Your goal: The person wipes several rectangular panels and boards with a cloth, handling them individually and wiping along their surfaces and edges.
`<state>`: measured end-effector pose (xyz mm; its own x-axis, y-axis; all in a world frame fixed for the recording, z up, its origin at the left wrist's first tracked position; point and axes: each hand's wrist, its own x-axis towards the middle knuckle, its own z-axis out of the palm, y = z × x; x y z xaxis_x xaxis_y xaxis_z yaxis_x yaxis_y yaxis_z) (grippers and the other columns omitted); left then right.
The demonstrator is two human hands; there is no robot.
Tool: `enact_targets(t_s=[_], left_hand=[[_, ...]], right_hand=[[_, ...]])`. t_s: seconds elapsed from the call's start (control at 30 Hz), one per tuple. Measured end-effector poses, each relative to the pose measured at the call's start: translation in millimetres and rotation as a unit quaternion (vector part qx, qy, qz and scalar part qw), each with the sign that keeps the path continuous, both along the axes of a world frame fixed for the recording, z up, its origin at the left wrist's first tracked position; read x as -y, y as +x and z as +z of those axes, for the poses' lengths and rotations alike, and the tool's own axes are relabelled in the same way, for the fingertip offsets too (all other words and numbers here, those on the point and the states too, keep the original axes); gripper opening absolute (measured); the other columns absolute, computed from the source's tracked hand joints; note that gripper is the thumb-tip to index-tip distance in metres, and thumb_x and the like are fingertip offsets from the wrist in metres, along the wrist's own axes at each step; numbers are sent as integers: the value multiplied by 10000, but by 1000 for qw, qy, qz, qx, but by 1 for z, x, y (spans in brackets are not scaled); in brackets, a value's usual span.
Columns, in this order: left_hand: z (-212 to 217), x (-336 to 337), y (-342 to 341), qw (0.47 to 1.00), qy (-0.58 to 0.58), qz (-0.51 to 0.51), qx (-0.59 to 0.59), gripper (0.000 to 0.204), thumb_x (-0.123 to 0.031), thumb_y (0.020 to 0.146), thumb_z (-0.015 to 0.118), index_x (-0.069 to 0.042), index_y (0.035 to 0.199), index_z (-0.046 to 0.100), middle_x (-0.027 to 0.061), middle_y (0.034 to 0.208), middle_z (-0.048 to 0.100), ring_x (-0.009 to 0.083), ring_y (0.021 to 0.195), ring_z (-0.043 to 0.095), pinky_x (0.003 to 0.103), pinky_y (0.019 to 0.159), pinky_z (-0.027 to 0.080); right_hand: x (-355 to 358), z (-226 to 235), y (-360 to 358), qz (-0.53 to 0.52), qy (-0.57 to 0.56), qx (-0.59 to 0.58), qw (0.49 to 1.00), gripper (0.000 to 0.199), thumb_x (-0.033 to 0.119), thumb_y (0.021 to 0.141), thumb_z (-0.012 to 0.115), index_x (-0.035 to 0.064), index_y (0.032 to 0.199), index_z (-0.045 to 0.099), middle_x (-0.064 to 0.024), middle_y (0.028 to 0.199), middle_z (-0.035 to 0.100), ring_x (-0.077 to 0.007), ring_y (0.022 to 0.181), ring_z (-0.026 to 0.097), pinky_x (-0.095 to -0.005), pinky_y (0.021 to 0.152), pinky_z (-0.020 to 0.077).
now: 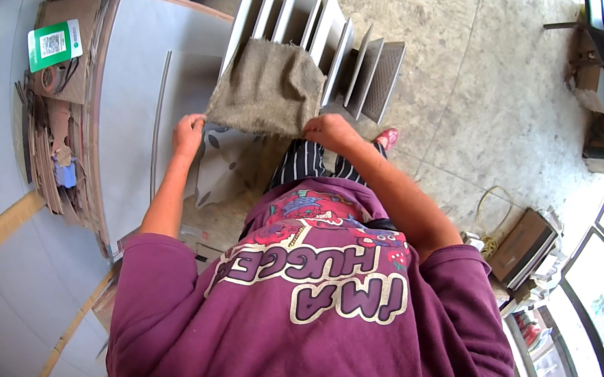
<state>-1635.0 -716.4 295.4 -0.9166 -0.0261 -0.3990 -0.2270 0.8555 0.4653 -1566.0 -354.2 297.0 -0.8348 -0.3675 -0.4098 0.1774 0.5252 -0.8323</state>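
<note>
A brown cloth (pixel 269 91) is being held by its near corners, pinched in left hand (pixel 187 134) and right hand (pixel 330 132), beside standing panels (pixel 329 29).

On the floor (pixel 450 69), I have the cloth (pixel 266 91) across the near ends of the standing panels (pixel 297 12), left grip (pixel 187 133) at its near left corner, right grip (pixel 332 131) at its near right; leaning boards (pixel 146 94) lie left, a carton (pixel 522 245) right.

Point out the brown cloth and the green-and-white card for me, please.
Brown cloth (pixel 269 89), head view: the middle of its fabric.
Green-and-white card (pixel 54 45), head view: the middle of its face.
</note>
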Motion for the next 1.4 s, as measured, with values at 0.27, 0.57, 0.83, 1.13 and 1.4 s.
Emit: enact_targets(t_s=[0.27,0.57,0.83,1.13,1.4], left_hand=[[-10,39,53,997,7,71,4,146,-136,769,565,-78,873,651,100,838,623,242,768,596,335,698,461],[67,37,44,990,53,125,-40,154,-110,808,535,-43,892,645,28,710,613,93,563,541,238,555,452],[142,-46,-40,988,101,71,-95,177,-107,826,525,-14,931,633,34,751,609,104,657,558,238,609,462],[156,-105,-180,959,171,-74,-215,201,-142,847,515,-38,978,625,29,777,617,87,650,553,211,580,432],[89,-95,-249,936,134,-141,-293,175,-128,816,559,-102,961,654,-1,766,617,61,617,536,200,563,433]], right_hand=[[15,33,13,110,-45,36,992,234,210,695,606,67,875,648,-121,792,640,-254,764,621,-324,716,479],[5,77,10,91,-133,102,982,221,174,729,605,46,903,649,-62,739,652,-133,681,627,-263,654,489],[-46,93,-11,-83,-151,68,983,195,124,750,602,41,920,647,-70,731,649,-120,655,617,-257,599,497],[-81,127,-81,-317,-74,-139,935,167,140,748,604,61,888,650,-121,799,634,-205,728,614,-290,669,469],[-61,82,-131,-420,0,-199,886,161,179,749,634,79,873,658,-116,850,607,-268,762,589,-310,693,457]])
